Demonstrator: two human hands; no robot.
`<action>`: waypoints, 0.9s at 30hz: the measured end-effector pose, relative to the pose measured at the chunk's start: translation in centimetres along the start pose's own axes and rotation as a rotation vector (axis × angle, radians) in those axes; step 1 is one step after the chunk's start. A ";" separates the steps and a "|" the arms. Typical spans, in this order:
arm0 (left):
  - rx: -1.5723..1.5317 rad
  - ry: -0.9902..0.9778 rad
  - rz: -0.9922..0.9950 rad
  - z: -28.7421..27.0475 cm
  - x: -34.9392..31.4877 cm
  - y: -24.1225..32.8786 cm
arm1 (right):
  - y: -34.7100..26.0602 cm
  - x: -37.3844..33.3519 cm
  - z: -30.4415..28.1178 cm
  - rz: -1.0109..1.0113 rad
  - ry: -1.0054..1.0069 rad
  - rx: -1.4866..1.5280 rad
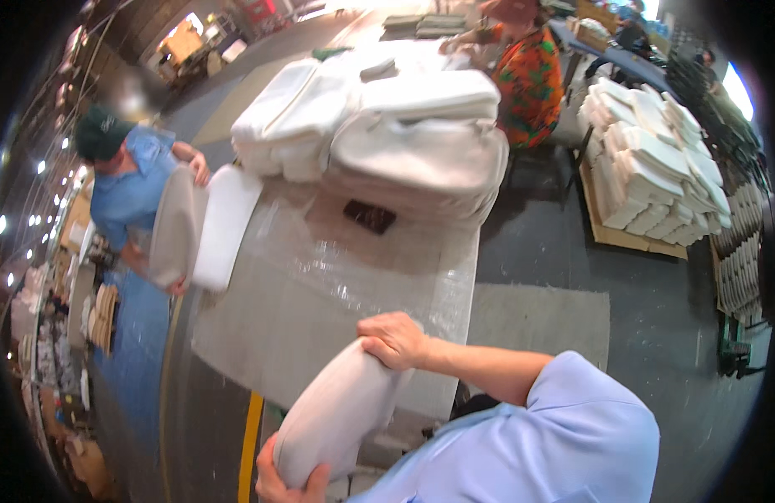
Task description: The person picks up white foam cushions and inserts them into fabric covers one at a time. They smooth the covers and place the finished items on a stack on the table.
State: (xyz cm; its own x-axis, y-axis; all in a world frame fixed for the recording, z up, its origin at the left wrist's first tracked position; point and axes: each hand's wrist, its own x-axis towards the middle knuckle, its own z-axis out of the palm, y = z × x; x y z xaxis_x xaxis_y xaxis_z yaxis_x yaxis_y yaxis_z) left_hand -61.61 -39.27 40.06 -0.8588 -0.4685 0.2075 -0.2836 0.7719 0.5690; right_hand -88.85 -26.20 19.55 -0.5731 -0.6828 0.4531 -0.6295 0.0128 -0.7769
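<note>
A pale, curved cushion is tilted between my two hands at the near edge of the table. My right hand grips its far upper end, fingers wrapped over the rim. At the near lower end my left hand is closed around the edge, thumb on the face. Beyond it lies the pale tabletop with a clear plastic sheet across it. Large white and light-grey cushions are piled on the table's far part. A dark flat object lies in front of the pile.
At the left, a co-worker in a blue shirt holds a grey panel beside a white one. Another in an orange patterned top stands behind the table. White pieces are stacked on a pallet at the right.
</note>
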 end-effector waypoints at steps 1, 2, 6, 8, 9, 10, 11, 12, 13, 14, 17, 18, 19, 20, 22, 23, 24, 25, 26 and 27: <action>0.015 -0.006 -0.005 -0.3 -0.4 -2.0 | 1.8 -1.1 0.1 0.073 0.011 -0.019; -0.007 0.007 -0.034 -0.3 -0.9 -3.7 | 3.0 -2.1 0.5 0.146 0.014 -0.025; 0.029 0.122 -0.196 0.5 -7.0 -11.0 | 4.8 -4.5 2.2 0.259 0.105 0.066; 0.077 0.213 -0.307 1.7 -10.1 -13.7 | 5.2 -5.0 3.1 0.331 0.125 0.114; 0.082 0.231 -0.348 2.6 -10.5 -14.2 | 5.8 -5.4 3.6 0.399 0.136 0.198; 0.077 0.237 -0.382 3.3 -10.9 -14.6 | 6.6 -5.8 4.1 0.466 0.150 0.284; 0.068 0.237 -0.410 4.1 -11.2 -15.0 | 7.2 -6.2 4.6 0.530 0.160 0.373; 0.057 0.234 -0.433 4.6 -11.5 -15.1 | 7.3 -6.6 4.9 0.646 0.126 0.492; 0.044 0.226 -0.448 5.0 -11.9 -15.2 | 7.3 -6.7 5.5 0.716 0.142 0.561; 0.031 0.222 -0.455 5.5 -12.0 -15.5 | 7.4 -6.5 6.3 0.785 0.153 0.632; -0.031 0.173 -0.445 7.6 -11.3 -15.3 | 7.0 -7.6 9.5 0.967 0.205 0.688; -0.048 0.164 -0.445 8.0 -11.4 -15.1 | 6.4 -6.9 10.3 1.009 0.213 0.689; -0.063 0.155 -0.447 8.5 -11.4 -14.9 | 6.2 -6.0 10.8 0.961 0.080 0.572; -0.082 0.142 -0.448 9.0 -11.6 -14.6 | 5.9 -5.2 11.3 0.909 -0.047 0.453; -0.106 0.119 -0.452 10.0 -12.3 -14.4 | 5.0 -3.7 11.4 0.746 -0.352 0.316; -0.115 0.104 -0.454 10.4 -12.5 -14.2 | 5.0 -1.9 11.0 0.689 -0.428 0.326; -0.194 0.043 -0.404 12.6 -10.9 -13.9 | 7.7 -0.8 8.2 0.670 -0.443 0.272; -0.253 -0.009 -0.372 14.4 -10.0 -13.6 | 9.2 -0.1 5.8 0.651 -0.481 0.231; -0.265 -0.037 -0.386 15.0 -10.4 -13.6 | 8.6 0.9 5.0 0.684 -0.534 0.323; -0.261 -0.045 -0.415 15.0 -11.3 -13.7 | 7.1 2.8 4.3 0.703 -0.608 0.433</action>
State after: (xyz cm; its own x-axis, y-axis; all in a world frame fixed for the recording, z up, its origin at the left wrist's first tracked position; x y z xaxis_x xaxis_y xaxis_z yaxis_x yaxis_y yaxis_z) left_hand -54.38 -38.09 17.97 -0.7154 -0.6899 -0.1103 -0.4942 0.3881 0.7779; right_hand -92.63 -31.19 13.46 -0.3005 -0.8791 -0.3700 0.0588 0.3701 -0.9271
